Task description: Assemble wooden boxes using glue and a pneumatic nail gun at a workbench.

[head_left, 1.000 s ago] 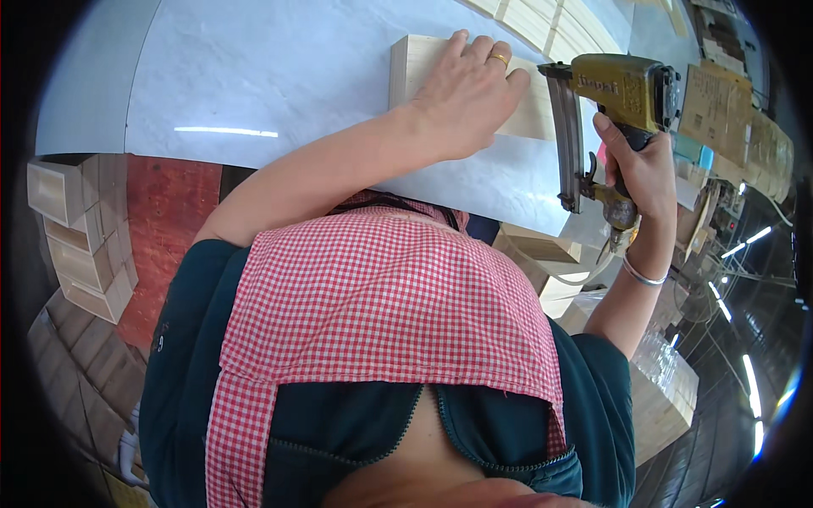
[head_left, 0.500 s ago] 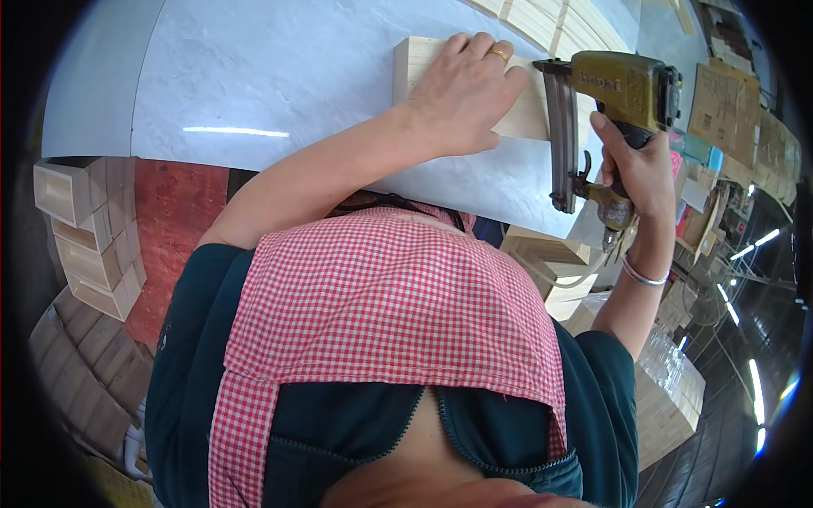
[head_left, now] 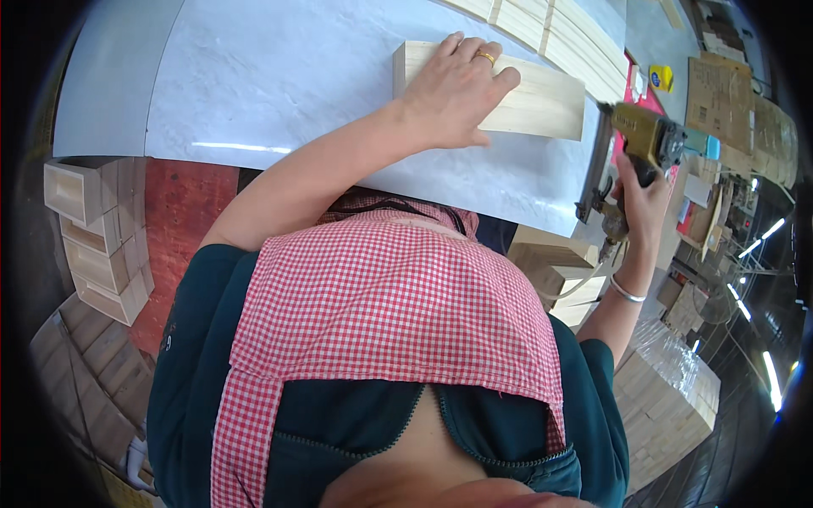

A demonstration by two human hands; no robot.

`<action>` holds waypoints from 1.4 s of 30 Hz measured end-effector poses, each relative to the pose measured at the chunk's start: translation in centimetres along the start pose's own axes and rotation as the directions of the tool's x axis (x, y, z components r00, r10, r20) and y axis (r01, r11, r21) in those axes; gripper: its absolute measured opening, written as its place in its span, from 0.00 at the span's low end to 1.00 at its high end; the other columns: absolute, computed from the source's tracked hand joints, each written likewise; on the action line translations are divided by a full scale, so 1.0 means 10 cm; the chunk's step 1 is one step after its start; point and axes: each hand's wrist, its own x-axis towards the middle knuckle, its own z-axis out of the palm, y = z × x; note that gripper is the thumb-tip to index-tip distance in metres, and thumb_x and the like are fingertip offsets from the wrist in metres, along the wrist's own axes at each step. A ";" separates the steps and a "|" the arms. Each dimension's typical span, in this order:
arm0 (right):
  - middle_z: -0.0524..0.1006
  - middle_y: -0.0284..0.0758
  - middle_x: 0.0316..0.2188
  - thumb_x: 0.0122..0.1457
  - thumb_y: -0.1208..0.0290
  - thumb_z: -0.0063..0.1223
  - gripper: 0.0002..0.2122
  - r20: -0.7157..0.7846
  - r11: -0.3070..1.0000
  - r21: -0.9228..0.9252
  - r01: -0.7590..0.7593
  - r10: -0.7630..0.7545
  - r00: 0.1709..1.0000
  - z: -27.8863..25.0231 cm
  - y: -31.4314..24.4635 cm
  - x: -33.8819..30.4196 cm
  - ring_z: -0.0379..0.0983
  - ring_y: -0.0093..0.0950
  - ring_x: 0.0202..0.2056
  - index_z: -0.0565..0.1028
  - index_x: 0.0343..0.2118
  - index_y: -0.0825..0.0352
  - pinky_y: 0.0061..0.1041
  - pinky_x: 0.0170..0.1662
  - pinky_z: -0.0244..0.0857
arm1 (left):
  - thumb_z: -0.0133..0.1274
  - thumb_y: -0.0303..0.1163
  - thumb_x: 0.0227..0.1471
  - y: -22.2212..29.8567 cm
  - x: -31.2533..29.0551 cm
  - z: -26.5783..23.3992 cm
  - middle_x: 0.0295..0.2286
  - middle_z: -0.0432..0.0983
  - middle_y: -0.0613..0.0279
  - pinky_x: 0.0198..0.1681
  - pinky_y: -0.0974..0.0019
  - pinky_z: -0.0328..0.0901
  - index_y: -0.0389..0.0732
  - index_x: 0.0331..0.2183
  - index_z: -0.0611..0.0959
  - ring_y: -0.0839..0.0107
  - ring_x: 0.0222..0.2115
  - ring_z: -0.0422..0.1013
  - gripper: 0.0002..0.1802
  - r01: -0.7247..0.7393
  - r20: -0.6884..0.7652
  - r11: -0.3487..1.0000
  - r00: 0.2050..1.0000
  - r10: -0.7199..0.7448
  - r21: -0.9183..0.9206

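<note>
A long pale wooden piece [head_left: 542, 102], shaped like a shallow box, lies on the marbled white tabletop [head_left: 279, 76]. My left hand [head_left: 449, 93] grips it across its width, fingers over the far side and thumb at the near edge; a gold ring is on one finger. In my right hand [head_left: 645, 199] is an olive-yellow and black nail gun [head_left: 639, 127], held by its handle. Its nose and long magazine are off to the right of the wood, apart from it. The underside of the wooden piece is hidden.
Pale wooden slats [head_left: 567, 38] lie in rows at the far side. Beyond the nail gun stands a yellow container [head_left: 660, 79]. Small open wooden boxes [head_left: 93, 245] are stacked at left. More wooden pieces [head_left: 559, 262] and a wrapped stack [head_left: 669, 398] are at right. A hose trails from the gun.
My right hand has drawn the nail gun away from the wooden piece, rightward and slightly down. The wood's right end is now uncovered. My left hand keeps its hold.
</note>
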 end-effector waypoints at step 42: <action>0.79 0.58 0.35 0.57 0.54 0.53 0.25 -0.395 0.816 -0.530 0.229 -0.477 0.785 0.75 1.41 0.03 0.76 0.54 0.34 0.78 0.41 0.77 0.48 0.44 0.69 | 0.56 0.23 0.42 -2.31 -5.03 -3.72 0.33 0.79 0.47 0.28 0.59 0.71 0.30 0.43 0.81 0.59 0.28 0.75 0.21 0.484 -0.495 0.229 -0.542 -0.679 -0.845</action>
